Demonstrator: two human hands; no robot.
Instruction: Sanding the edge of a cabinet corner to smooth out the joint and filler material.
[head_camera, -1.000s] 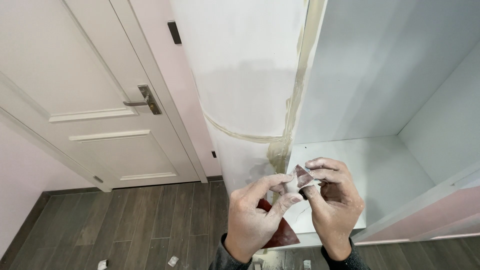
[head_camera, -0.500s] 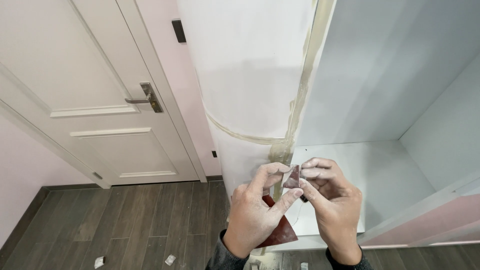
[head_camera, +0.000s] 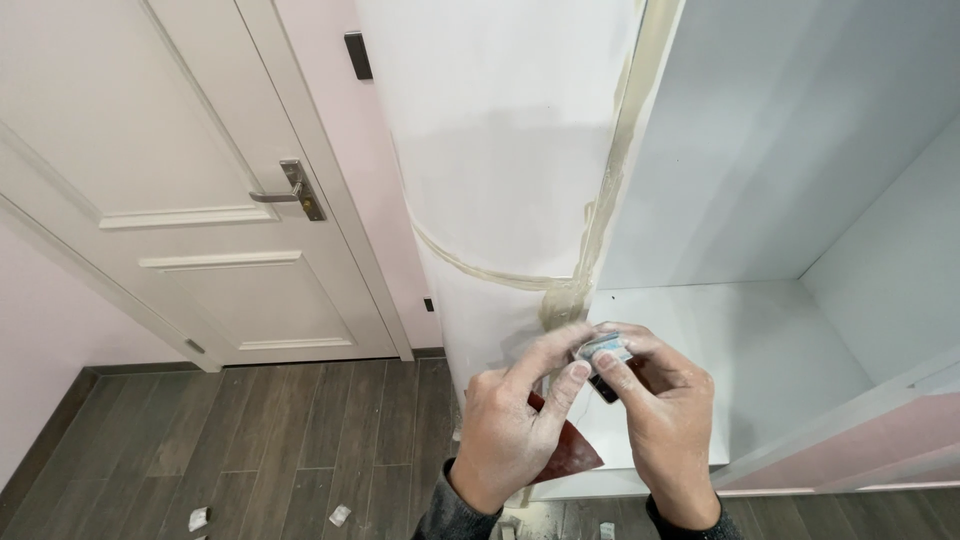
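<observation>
Sandpaper piece (head_camera: 604, 349) pinched by fingers of left hand (head_camera: 510, 440) and right hand (head_camera: 668, 425), before white cabinet (head_camera: 760, 200)

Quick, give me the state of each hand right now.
Left hand: closed, pinching the small folded sandpaper piece; a reddish-brown sheet shows beneath it.
Right hand: closed, pinching the same piece.

A white panelled door (head_camera: 190, 200) with a metal lever handle (head_camera: 285, 190) stands far left. A white column (head_camera: 500, 170) with yellowish filler seams is centre. A white shelf (head_camera: 740, 350) is right. Paper scraps (head_camera: 340, 515) lie on the dark wood floor (head_camera: 250, 440).
</observation>
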